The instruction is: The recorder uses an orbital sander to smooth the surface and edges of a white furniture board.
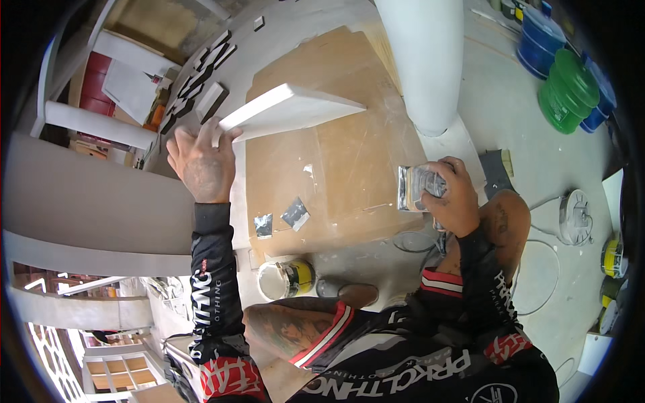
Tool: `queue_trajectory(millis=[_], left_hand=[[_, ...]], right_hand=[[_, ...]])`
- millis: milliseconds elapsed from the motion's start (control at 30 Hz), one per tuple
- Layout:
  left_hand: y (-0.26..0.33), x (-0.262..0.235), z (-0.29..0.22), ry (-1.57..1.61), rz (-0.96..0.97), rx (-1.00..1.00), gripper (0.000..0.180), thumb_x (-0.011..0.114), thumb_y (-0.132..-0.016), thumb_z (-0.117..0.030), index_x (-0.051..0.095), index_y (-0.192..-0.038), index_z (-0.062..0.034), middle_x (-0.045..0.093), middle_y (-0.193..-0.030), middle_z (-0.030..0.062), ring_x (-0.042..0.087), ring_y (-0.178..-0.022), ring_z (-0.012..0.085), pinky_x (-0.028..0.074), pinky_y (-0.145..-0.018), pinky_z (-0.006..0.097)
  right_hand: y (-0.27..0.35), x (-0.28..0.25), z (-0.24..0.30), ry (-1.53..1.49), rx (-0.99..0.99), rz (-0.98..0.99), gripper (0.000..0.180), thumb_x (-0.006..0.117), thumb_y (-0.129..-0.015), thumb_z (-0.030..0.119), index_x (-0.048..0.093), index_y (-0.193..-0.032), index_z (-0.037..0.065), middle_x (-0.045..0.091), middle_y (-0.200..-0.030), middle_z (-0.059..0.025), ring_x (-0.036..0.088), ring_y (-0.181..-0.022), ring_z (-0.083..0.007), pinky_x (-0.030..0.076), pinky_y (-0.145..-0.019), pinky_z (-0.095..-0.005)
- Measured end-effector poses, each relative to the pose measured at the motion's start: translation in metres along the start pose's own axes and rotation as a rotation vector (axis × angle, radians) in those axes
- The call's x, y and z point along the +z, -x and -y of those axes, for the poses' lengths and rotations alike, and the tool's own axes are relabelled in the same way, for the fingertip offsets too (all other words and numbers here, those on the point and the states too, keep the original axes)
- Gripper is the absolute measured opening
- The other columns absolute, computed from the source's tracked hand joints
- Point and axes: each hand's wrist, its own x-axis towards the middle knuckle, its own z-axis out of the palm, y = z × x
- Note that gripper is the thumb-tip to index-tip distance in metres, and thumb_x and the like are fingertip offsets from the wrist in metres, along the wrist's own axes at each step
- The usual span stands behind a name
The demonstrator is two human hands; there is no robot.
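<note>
A white board stands on its edge on a brown cardboard sheet spread over the floor. My left hand grips the board's near left end, its fingers bent over the edge; the fingertips are partly hidden. Off to the right and apart from the board, my right hand is wrapped round a grey square-based sander, held close to my bent knee. Two small dark pieces of sandpaper lie on the cardboard's near left part.
A paint bucket stands by my foot at the cardboard's near edge. Beyond the cardboard rises a white column. Blue and green water jugs stand far right, a cable reel nearer. Several white blocks lie far left.
</note>
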Motion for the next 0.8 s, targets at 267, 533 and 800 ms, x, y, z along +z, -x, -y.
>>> queue_trajectory(millis=[267,533,800], left_hand=[[-0.032,-0.034,-0.024,0.200,-0.156,0.217,0.031,0.082,-0.081,-0.028,0.072,-0.104,-0.0101,0.062,-0.097,0.0081,0.065,-0.089,0.0303,0.053,-0.075,0.040],[-0.036,0.009,-0.002,0.227,-0.420,0.035,0.060,0.087,-0.065,-0.059,0.073,-0.102,-0.0142,0.068,-0.111,0.0047,0.063,-0.104,0.0284,0.046,-0.089,0.047],[0.001,0.062,0.007,1.210,-0.306,-0.544,0.088,0.094,-0.072,-0.033,0.044,-0.133,0.0063,0.061,-0.120,0.0171,0.059,-0.114,0.0264,0.050,-0.098,0.042]], right_hand=[[-0.007,0.004,-0.007,-0.053,-0.074,-0.074,0.046,0.076,-0.072,0.015,0.069,-0.117,0.011,0.058,-0.121,-0.0170,0.060,-0.112,-0.0389,0.050,-0.096,-0.0445],[-0.009,0.007,-0.007,-0.031,-0.083,-0.069,0.044,0.076,-0.074,0.014,0.068,-0.116,0.006,0.058,-0.120,-0.0173,0.060,-0.112,-0.0365,0.049,-0.097,-0.0419],[-0.020,-0.026,0.023,-0.094,-0.258,-0.204,0.045,0.077,-0.072,0.003,0.066,-0.117,0.003,0.058,-0.119,-0.0164,0.058,-0.115,-0.0313,0.046,-0.100,-0.0386]])
